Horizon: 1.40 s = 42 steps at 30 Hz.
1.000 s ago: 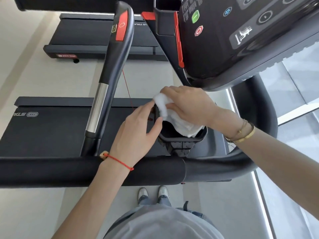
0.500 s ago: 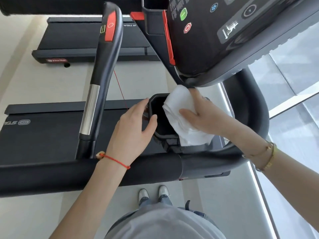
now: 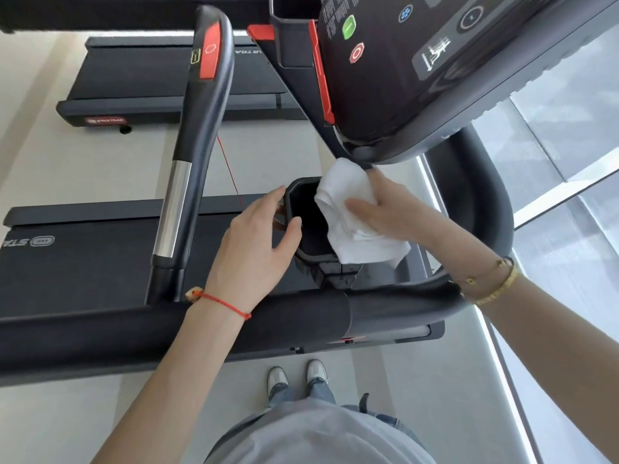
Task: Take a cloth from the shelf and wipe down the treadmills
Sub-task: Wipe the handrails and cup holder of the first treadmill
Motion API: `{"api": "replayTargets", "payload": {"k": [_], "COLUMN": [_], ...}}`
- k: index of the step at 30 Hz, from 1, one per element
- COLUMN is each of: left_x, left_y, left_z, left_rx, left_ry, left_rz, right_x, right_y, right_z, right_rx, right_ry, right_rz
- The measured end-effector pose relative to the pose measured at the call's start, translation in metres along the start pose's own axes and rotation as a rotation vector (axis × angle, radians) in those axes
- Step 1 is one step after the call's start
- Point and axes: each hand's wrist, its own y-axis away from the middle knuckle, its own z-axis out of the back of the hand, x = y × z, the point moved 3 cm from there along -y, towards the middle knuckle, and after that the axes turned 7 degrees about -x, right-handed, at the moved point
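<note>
A white cloth [image 3: 348, 216] is draped over the right side of a black cup holder [image 3: 303, 226] under the treadmill console [image 3: 435, 61]. My right hand [image 3: 395, 212] holds the cloth, thumb over its middle, its top corner pressed up against the console's lower edge. My left hand [image 3: 258, 242] grips the cup holder's left rim, thumb on the inside and fingers round the outside. The holder's dark inside shows between my hands.
A black and silver handrail [image 3: 191, 155] rises on the left, and a thick black crossbar [image 3: 167, 333] runs in front of me. The treadmill belt [image 3: 83, 249] lies below, a second treadmill [image 3: 150, 82] beyond. A window [image 3: 562, 195] is on the right.
My right hand has drawn the cloth out of the cup holder and up over its right rim toward the console's underside. My left hand has stayed on the holder's left rim.
</note>
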Motion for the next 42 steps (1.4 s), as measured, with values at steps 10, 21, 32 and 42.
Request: {"api": "replayTargets", "payload": {"k": [10, 21, 32, 42], "left_x": [-0.001, -0.003, -0.001, -0.002], "left_y": [0.0, 0.001, 0.001, 0.0], "left_z": [0.001, 0.002, 0.003, 0.001], "left_rx": [-0.002, -0.01, -0.009, 0.0], "left_ry": [0.007, 0.043, 0.062, 0.035], "left_rz": [0.002, 0.011, 0.024, 0.008], "right_x": [-0.007, 0.039, 0.025, -0.01], "right_y": [0.01, -0.029, -0.022, 0.001], "right_z": [-0.005, -0.014, -0.011, -0.013], "right_rx": [-0.032, -0.093, -0.211, -0.163], "right_ry": [0.145, 0.65, 0.636, 0.172], "right_rz": [0.146, 0.619, 0.573, 0.086]}}
